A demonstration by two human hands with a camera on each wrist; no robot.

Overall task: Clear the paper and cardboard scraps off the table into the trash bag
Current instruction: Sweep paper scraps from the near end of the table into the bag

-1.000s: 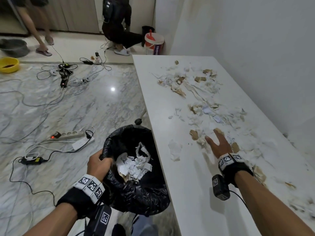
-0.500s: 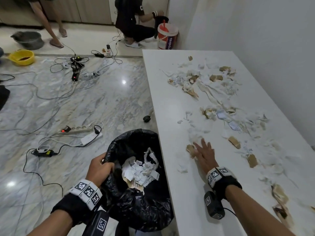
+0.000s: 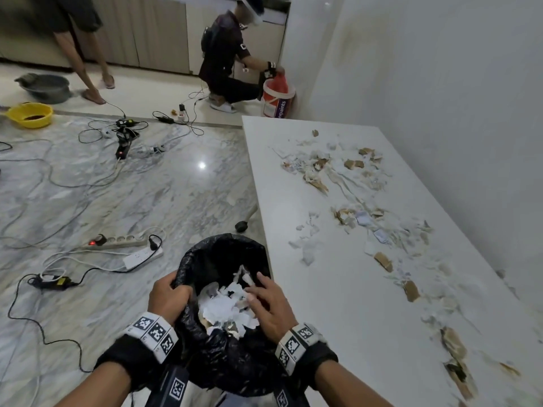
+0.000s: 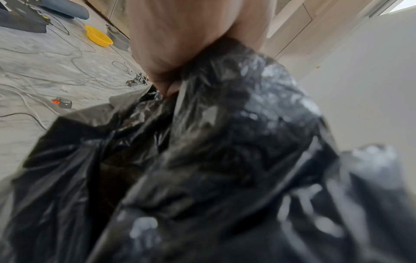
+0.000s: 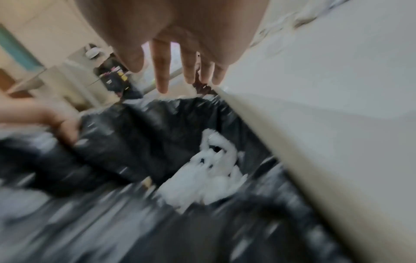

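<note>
A black trash bag (image 3: 223,259) hangs open just off the left edge of the white table (image 3: 338,318), with white paper scraps (image 3: 226,309) piled inside. My left hand (image 3: 169,298) grips the bag's left rim (image 4: 202,74). My right hand (image 3: 267,301) hovers over the bag's mouth with its fingers (image 5: 163,74) straight and spread, holding nothing. Torn paper and brown cardboard scraps (image 3: 352,218) lie scattered along the table, from its far end down the right side (image 3: 452,345). In the right wrist view the bag (image 5: 139,135) and its paper (image 5: 216,174) are blurred.
The table stands against a white wall on the right. On the marble floor to the left lie power strips (image 3: 117,242) and several cables. A yellow basin (image 3: 29,114), a grey basin (image 3: 47,88) and a paint bucket (image 3: 277,96) sit farther back, near two people.
My right hand swept scraps leftward across the table to its edge and now hangs over the bag. The left hand has kept hold of the rim.
</note>
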